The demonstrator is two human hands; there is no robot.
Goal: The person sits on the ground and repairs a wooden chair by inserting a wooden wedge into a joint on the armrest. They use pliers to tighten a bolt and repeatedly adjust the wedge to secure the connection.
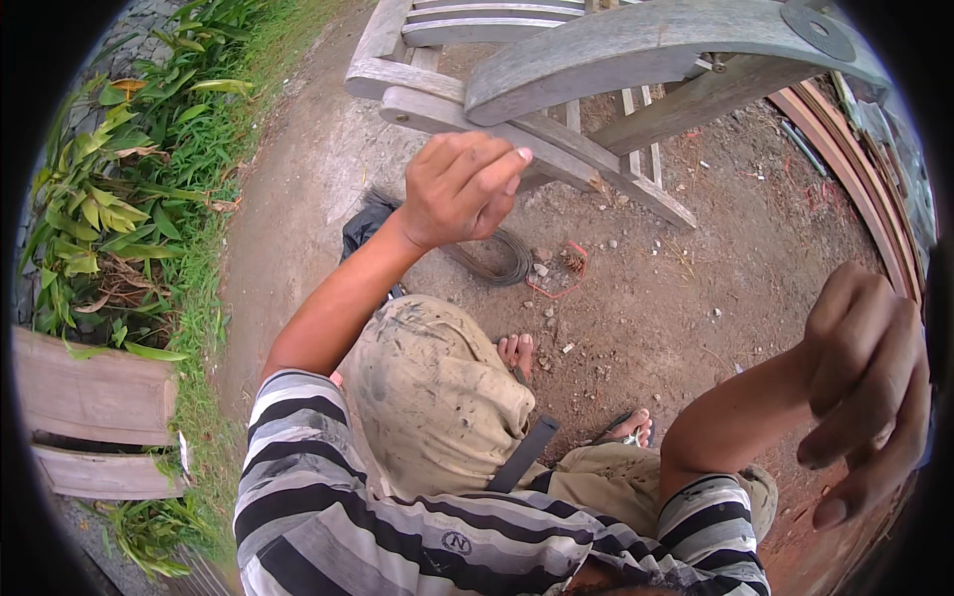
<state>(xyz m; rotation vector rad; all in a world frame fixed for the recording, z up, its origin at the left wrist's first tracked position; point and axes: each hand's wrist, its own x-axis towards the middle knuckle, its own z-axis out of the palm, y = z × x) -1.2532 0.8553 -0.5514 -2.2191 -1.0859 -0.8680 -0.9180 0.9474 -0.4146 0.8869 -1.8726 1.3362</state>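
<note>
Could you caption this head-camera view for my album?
Outdoors: left hand near grey slatted wooden furniture, right hand out to the side.

Grass (pixel 204 343) borders the dirt (pixel 283 189), where a dark coil (pixel 522 262), probably wire, lies.

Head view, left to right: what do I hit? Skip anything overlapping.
Green leafy plants → black bag → person's left hand → sandaled right foot → person's right hand.
</note>
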